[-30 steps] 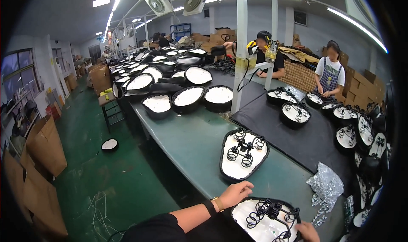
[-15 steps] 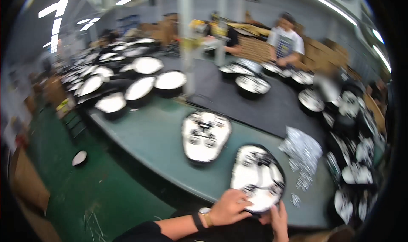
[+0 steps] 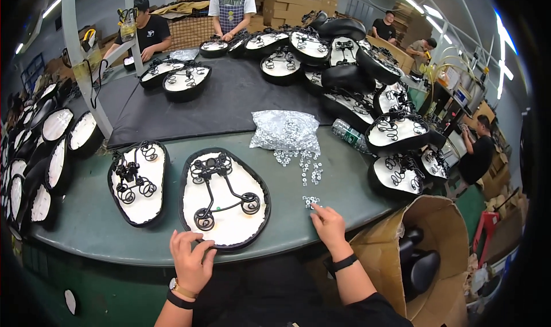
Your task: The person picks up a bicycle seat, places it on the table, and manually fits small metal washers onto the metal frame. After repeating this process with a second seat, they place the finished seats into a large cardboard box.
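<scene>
Head view, left to right. Pile of white-bottomed black seats (image 3: 57,155) at far left; its outer edge runs into the dark lens rim, so can't count them. On the green table (image 3: 287,215), near seat (image 3: 138,185) lies underside up, spring frame on top. Just right of it, the larger seat (image 3: 225,198) sits directly in front of me, also underside up, with springs and two bent rods.

My left hand (image 3: 192,262) is at its lower rim, fingers spread and curved, thumb apart; can't confirm firm contact. Bag of nuts (image 3: 284,130) is at the back, clear plastic, loose nuts (image 3: 310,172) trailing toward me. My right hand (image 3: 328,228) has its index fingertip on the small nut cluster (image 3: 311,201), covering part of it. Other fingers curl under; can't tell if anything's pinched.

Green bottle (image 3: 350,135) lies with its right end by the stacked seats (image 3: 396,132), which overlap heavily. Cardboard box (image 3: 373,248) holds black seats; bottom cut off by the frame.
</scene>
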`<action>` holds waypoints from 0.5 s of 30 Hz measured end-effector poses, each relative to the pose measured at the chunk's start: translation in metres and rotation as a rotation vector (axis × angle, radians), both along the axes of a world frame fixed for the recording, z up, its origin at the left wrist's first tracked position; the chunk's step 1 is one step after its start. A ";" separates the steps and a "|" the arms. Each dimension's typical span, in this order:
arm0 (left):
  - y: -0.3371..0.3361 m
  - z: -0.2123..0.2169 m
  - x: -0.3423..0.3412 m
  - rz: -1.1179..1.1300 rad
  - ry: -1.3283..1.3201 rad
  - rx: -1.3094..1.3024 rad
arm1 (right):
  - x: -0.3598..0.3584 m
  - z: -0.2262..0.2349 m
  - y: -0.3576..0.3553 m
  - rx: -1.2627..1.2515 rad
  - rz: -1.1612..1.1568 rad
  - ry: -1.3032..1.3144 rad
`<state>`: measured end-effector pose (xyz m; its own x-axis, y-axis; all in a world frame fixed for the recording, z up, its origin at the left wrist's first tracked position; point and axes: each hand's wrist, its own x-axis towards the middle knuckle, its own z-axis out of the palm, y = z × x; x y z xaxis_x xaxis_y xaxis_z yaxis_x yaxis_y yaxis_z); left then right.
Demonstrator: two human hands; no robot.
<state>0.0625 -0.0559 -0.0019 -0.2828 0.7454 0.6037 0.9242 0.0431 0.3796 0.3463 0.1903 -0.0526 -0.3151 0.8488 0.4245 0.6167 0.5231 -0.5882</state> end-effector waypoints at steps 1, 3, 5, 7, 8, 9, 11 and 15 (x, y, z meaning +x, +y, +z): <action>-0.001 0.002 0.004 0.007 -0.023 0.004 | -0.009 0.001 -0.001 0.104 -0.002 -0.097; 0.001 0.005 0.015 -0.078 -0.059 0.021 | -0.017 -0.004 0.001 0.234 0.006 -0.227; 0.007 0.004 0.026 -0.169 -0.100 0.014 | -0.016 -0.008 0.002 0.232 0.058 -0.163; 0.017 0.005 0.037 -0.223 -0.126 -0.026 | -0.015 -0.008 0.000 0.226 0.114 -0.106; 0.022 0.004 0.040 -0.251 -0.155 -0.042 | -0.016 -0.006 -0.003 0.124 0.073 -0.045; 0.027 0.003 0.044 -0.250 -0.161 -0.043 | -0.016 -0.005 -0.004 0.022 0.026 0.014; 0.034 0.001 0.050 -0.267 -0.127 -0.108 | -0.017 -0.005 -0.001 0.095 0.025 -0.048; 0.036 0.001 0.046 -0.233 -0.139 -0.127 | -0.018 -0.009 0.001 0.222 0.101 -0.077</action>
<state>0.1083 -0.0198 -0.0013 -0.1685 0.8670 0.4689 0.8542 -0.1090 0.5084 0.3280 0.1913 -0.0619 -0.4323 0.7001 0.5684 0.5928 0.6956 -0.4059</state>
